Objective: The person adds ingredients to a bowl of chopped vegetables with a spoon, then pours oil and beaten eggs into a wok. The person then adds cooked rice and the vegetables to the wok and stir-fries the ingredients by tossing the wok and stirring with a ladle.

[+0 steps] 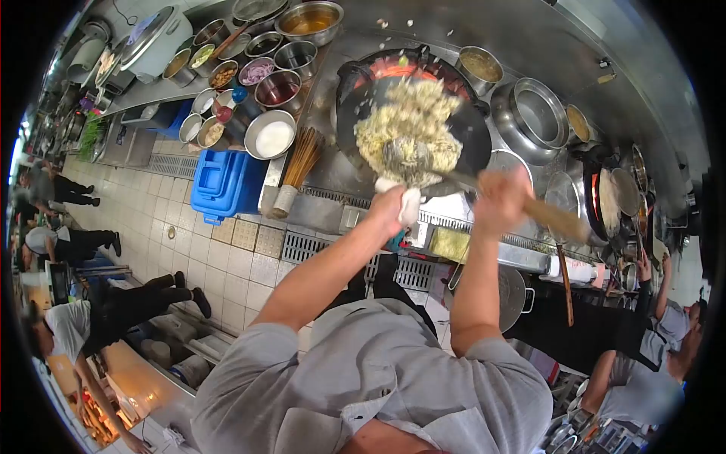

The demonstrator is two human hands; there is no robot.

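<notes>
My left hand (387,209) is closed with a folded white cloth (409,206) at the near edge of a wok (475,140). Pale yellow food that looks like fried rice (416,106) is heaped in the wok, part of it blurred in the air. My right hand (502,200) is wrapped around the wooden handle of a ladle (556,219). The ladle's metal bowl lies among the food near the wok's front. An orange-red glow shows at the far rim.
Left of the wok stand seasoning bowls, including one of white powder (275,139), and a bamboo brush (302,159). A blue bin (227,181) stands below. Metal pots (533,113) and a second lit burner (597,193) are on the right. Other people work on both sides.
</notes>
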